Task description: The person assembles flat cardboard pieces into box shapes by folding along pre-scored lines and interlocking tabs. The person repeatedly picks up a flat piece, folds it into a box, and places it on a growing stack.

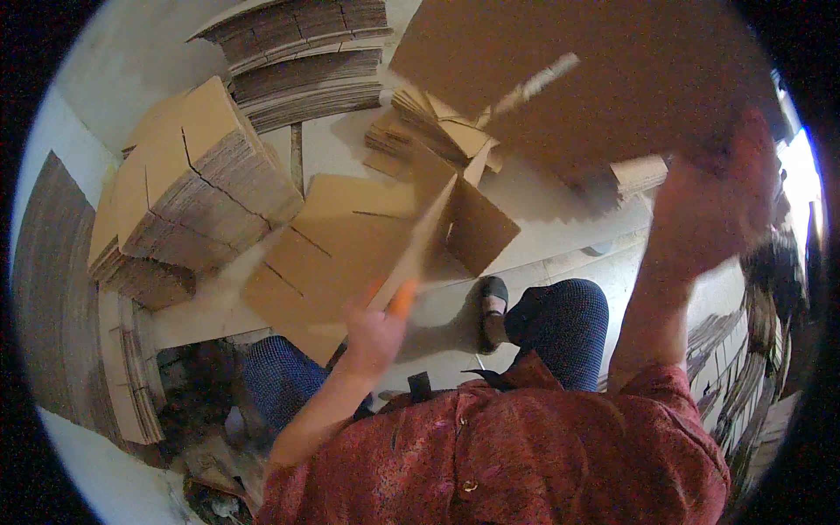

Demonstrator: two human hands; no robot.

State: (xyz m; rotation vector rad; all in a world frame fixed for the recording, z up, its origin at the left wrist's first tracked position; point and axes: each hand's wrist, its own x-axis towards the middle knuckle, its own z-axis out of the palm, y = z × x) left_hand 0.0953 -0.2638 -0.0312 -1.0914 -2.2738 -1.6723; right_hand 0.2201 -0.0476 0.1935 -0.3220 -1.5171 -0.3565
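Observation:
My left hand [372,337], with something orange on a finger, is closed on the edge of a folded cardboard piece [479,229] that stands up and blurs along its near edge. Under it lies a flat tan cardboard blank [337,232] with slits cut in it. At the upper right, a large brown cardboard sheet [586,83] is raised and smeared by motion along its lower edge. My right hand [713,201], also blurred, grips that sheet at its right corner. A pale strip [534,86] crosses the sheet.
A tall stack of slit cardboard blanks [206,188] stands to the left, with more stacks [306,66] behind it. Smaller cardboard bundles [420,131] lie on the pale floor ahead. Layered cardboard [735,359] lies at the right. My knees [560,324] are bent beneath my arms.

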